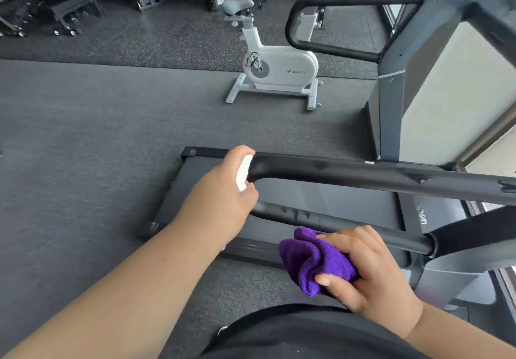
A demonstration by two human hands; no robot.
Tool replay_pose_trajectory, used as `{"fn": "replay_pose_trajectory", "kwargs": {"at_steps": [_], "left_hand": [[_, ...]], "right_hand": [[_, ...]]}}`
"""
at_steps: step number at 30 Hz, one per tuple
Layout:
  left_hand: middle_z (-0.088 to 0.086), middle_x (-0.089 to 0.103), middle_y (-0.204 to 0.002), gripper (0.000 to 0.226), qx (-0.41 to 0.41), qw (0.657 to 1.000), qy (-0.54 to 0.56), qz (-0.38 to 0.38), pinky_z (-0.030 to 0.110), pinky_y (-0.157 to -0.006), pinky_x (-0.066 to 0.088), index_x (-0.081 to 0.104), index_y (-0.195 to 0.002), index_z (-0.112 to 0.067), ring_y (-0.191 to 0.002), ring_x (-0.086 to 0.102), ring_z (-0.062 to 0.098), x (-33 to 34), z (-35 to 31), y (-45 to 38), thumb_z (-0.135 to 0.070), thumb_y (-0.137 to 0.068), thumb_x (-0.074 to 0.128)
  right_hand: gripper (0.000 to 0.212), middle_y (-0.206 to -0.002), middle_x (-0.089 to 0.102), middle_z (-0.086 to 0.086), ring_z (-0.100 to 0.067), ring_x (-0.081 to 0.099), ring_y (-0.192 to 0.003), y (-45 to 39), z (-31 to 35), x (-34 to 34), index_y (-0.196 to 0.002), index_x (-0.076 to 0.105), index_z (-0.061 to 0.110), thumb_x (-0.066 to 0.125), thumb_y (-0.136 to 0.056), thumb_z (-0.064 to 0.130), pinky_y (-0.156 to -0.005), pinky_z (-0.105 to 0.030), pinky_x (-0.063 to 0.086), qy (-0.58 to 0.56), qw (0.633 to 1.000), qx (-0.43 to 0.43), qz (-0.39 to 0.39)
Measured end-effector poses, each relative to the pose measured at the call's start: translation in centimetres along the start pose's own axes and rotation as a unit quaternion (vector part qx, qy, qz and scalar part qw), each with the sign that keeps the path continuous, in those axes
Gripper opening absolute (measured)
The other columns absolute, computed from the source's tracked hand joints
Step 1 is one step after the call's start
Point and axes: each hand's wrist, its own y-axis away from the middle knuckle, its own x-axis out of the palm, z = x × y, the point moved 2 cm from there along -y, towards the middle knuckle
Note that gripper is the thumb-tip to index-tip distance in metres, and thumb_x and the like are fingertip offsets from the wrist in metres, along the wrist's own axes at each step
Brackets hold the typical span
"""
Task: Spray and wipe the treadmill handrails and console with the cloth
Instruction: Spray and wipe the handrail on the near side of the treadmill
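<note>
From my head view, my left hand [229, 188] is wrapped around a small white spray bottle [244, 173], its top right at the curved end of the near handrail [363, 171], where wet patches already show. My right hand [368, 272] grips the bunched purple cloth [310, 261] just beside the lower bar [335, 226]. The cloth looks soft, light and floppy, so I judge it best held wadded in the palm. The bottle seems light and probably slick if wet; I'd hold it round the body. The console is out of view.
</note>
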Motion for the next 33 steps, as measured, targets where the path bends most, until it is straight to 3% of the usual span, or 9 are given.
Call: {"fn": "replay_pose_trajectory", "kwargs": {"at_steps": [5,12,16,20,25,28,30,33], "left_hand": [[-0.016,0.056,-0.079,0.043,-0.012,0.999,0.044,0.002,0.022,-0.044,0.039,0.035,-0.119,-0.06,-0.064,0.057,0.002,0.9,1.8,0.2,-0.035,-0.09,0.054],[-0.023,0.054,-0.085,0.05,0.026,0.998,0.062,-0.018,0.023,-0.056,0.037,0.031,-0.126,-0.062,-0.077,0.056,0.003,0.2,0.9,0.1,-0.037,-0.091,0.055],[-0.019,0.062,-0.103,0.052,0.072,0.995,0.067,-0.003,0.025,-0.064,0.042,0.032,-0.126,-0.064,-0.086,0.057,0.01,0.9,-1.2,1.0,-0.037,-0.09,0.056],[-0.021,0.062,-0.107,0.052,0.111,0.99,0.078,0.022,0.022,-0.063,0.04,0.031,-0.126,-0.067,-0.086,0.057,0.003,2.6,-4.4,2.2,-0.043,-0.086,0.054],[-0.022,0.062,-0.107,0.056,0.15,0.983,0.083,0.066,0.035,-0.057,0.049,0.028,-0.127,-0.068,-0.074,0.058,0.006,5.7,-9.2,3.7,-0.044,-0.085,0.056],[-0.023,0.062,-0.106,0.061,0.19,0.974,0.087,0.083,0.031,-0.057,0.049,0.026,-0.128,-0.069,-0.073,0.058,0.005,7.7,-12.2,4.7,-0.047,-0.083,0.062],[-0.022,0.061,-0.103,0.068,0.209,0.969,0.106,0.078,0.029,-0.06,0.05,0.024,-0.13,-0.069,-0.078,0.058,0.004,8.9,-14.2,5.3,-0.054,-0.079,0.066],[-0.023,0.059,-0.099,0.076,0.238,0.96,0.132,0.064,0.025,-0.069,0.05,0.017,-0.129,-0.073,-0.088,0.058,0.001,10.2,-16.6,6.1,-0.06,-0.074,0.066]], "right_hand": [[0.044,-0.107,0.065,0.008,-0.009,0.058,-0.092,-0.8,0.7,0.9,-0.121,0.055,0.028,0.053,-0.092,0.062,-0.086,-0.028,0.041,0.006,1.0,-0.019,0.011],[0.045,-0.108,0.066,0.005,-0.012,0.06,-0.095,-0.7,1.7,0.6,-0.122,0.056,0.027,0.053,-0.093,0.061,-0.086,-0.031,0.043,0.007,1.0,-0.009,0.004],[0.044,-0.105,0.063,0.005,-0.012,0.056,-0.096,-0.2,2.0,-1.5,-0.123,0.056,0.025,0.049,-0.095,0.059,-0.088,-0.028,0.04,0.017,0.998,0.029,-0.057],[0.043,-0.105,0.063,0.003,-0.016,0.056,-0.097,1.0,2.0,-3.9,-0.124,0.055,0.025,0.042,-0.099,0.057,-0.092,-0.026,0.038,0.021,0.989,0.087,-0.117],[0.042,-0.119,0.061,0.014,-0.013,0.056,-0.107,4.0,1.0,-6.4,-0.126,0.057,0.024,0.038,-0.102,0.053,-0.093,-0.034,0.041,0.016,0.975,0.134,-0.179],[0.028,-0.126,0.06,0.021,-0.014,0.057,-0.113,5.2,0.6,-8.4,-0.125,0.053,0.042,0.039,-0.102,0.049,-0.095,-0.031,0.042,-0.038,0.954,0.193,-0.228],[0.026,-0.124,0.064,0.019,-0.013,0.059,-0.116,6.0,0.3,-9.8,-0.121,0.056,0.044,0.041,-0.1,0.043,-0.095,-0.022,0.042,-0.091,0.927,0.247,-0.268],[0.025,-0.104,0.064,0.034,0.013,0.057,-0.101,7.5,-0.4,-12.8,-0.106,0.056,0.059,0.035,-0.095,0.052,-0.079,-0.004,0.04,-0.064,0.862,0.337,-0.373]]}}
